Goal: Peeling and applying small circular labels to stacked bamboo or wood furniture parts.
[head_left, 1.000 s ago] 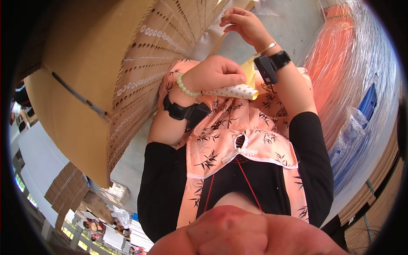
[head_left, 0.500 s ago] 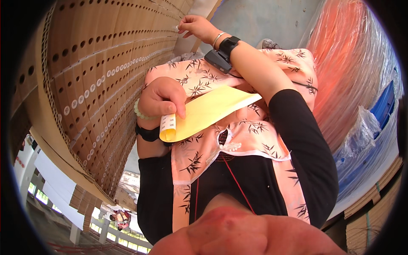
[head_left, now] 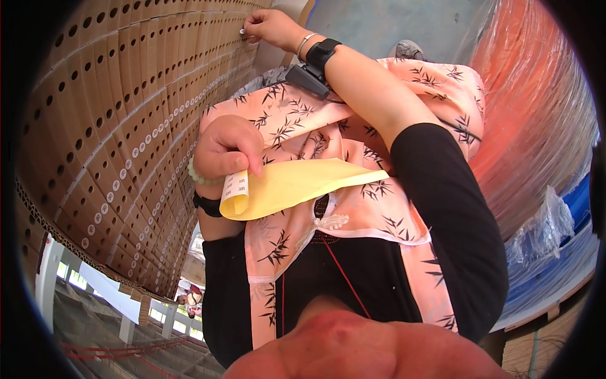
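My left hand (head_left: 230, 148) is closed on a yellow sticker sheet (head_left: 297, 186). The sheet's near end is curled over and shows rows of small white printed labels. Stretched out far from my body, my right hand (head_left: 274, 30) pinches a small white round sticker (head_left: 242, 31) between thumb and fingertips, close against the stacked cardboard boxes (head_left: 120, 95). The boxes are brown and flat, with rows of round holes. White round stickers (head_left: 136, 152) run in a line along their sides. Whether the pinched sticker touches a box, I cannot tell.
The box stack rises close along my left side. To the right stand orange bundles (head_left: 505, 107) and blue ones (head_left: 581, 211) wrapped in clear film. Grey floor (head_left: 360, 28) lies ahead, with a shoe (head_left: 409, 49) on it. Far back at lower left are another person (head_left: 189, 300) and railings.
My right hand has moved left and farther away, along the box stack. My left hand has shifted slightly left with the sticker sheet, and the view has turned a little.
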Action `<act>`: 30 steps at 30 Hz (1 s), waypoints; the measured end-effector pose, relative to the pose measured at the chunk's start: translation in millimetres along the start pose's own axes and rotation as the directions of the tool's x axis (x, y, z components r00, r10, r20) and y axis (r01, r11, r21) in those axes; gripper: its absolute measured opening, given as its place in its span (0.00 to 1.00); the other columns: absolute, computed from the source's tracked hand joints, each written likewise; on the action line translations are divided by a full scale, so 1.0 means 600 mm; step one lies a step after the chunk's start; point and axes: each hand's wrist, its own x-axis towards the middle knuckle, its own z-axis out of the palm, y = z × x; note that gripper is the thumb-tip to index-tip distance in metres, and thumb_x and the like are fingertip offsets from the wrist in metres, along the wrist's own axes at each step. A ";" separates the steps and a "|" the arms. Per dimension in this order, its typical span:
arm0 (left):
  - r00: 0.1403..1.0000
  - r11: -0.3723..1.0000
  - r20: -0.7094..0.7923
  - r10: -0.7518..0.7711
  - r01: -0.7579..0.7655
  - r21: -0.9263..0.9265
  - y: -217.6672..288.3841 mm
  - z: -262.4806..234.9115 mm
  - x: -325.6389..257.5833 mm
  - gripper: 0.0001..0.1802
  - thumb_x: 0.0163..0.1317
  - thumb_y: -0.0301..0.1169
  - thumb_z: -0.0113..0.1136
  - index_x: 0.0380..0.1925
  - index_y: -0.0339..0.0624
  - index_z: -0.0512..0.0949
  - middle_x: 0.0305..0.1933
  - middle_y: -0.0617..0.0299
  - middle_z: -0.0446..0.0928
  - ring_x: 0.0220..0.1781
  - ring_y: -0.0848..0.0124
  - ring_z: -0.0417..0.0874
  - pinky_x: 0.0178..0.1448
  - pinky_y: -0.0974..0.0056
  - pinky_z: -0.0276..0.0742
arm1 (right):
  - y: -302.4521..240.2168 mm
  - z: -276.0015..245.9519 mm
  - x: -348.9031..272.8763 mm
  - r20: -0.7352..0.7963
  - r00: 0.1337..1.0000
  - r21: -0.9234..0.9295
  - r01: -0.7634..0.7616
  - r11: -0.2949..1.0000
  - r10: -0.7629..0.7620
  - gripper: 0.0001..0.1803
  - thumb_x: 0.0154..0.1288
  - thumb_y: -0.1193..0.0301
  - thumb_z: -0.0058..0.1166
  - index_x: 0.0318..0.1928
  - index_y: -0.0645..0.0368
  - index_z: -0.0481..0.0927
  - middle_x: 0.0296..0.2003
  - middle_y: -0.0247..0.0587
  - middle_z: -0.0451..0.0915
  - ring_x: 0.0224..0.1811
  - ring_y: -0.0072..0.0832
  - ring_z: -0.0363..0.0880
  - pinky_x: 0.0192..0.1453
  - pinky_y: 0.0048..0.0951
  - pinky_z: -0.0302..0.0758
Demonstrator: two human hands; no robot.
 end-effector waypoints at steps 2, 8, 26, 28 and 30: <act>1.000 1.000 -0.004 -0.022 0.022 -0.008 0.001 -0.001 0.002 0.15 0.61 0.36 0.62 0.24 0.34 0.83 0.19 0.57 0.79 0.16 0.71 0.73 0.21 0.67 0.63 | 0.004 0.002 0.001 0.001 1.000 -0.007 0.006 1.000 -0.006 0.06 0.65 0.71 0.57 0.34 0.61 0.79 0.33 0.33 0.80 0.36 0.22 0.81 0.45 0.25 0.80; 0.999 0.999 -0.012 -0.048 0.048 -0.009 0.004 0.000 0.003 0.15 0.61 0.36 0.62 0.23 0.34 0.82 0.18 0.58 0.78 0.16 0.71 0.73 0.21 0.67 0.62 | 0.003 0.010 0.002 -0.007 1.000 -0.026 0.023 0.999 -0.023 0.06 0.64 0.72 0.57 0.34 0.62 0.79 0.32 0.33 0.80 0.34 0.22 0.80 0.44 0.25 0.80; 0.998 0.996 -0.011 -0.063 0.063 0.065 0.012 -0.001 0.002 0.14 0.61 0.36 0.62 0.24 0.34 0.83 0.20 0.58 0.79 0.18 0.71 0.75 0.23 0.68 0.65 | -0.001 0.030 0.005 -0.141 0.954 -0.498 0.164 0.851 -0.266 0.08 0.55 0.67 0.56 0.31 0.58 0.81 0.30 0.47 0.83 0.33 0.42 0.82 0.41 0.40 0.79; 0.997 0.995 -0.021 -0.076 0.077 0.069 0.014 0.001 -0.001 0.14 0.61 0.36 0.61 0.24 0.34 0.83 0.20 0.58 0.79 0.18 0.71 0.76 0.23 0.68 0.66 | -0.003 0.034 0.002 -0.148 0.936 -0.567 0.185 0.803 -0.320 0.08 0.54 0.67 0.55 0.31 0.57 0.81 0.31 0.49 0.83 0.35 0.47 0.81 0.43 0.42 0.78; 0.997 0.991 -0.025 -0.076 0.078 0.113 0.014 -0.001 -0.003 0.15 0.61 0.36 0.61 0.24 0.34 0.83 0.21 0.58 0.79 0.19 0.72 0.76 0.24 0.69 0.66 | -0.003 0.032 -0.001 -0.122 0.909 -0.690 0.210 0.693 -0.398 0.08 0.53 0.67 0.54 0.30 0.58 0.80 0.32 0.49 0.83 0.38 0.48 0.81 0.43 0.44 0.78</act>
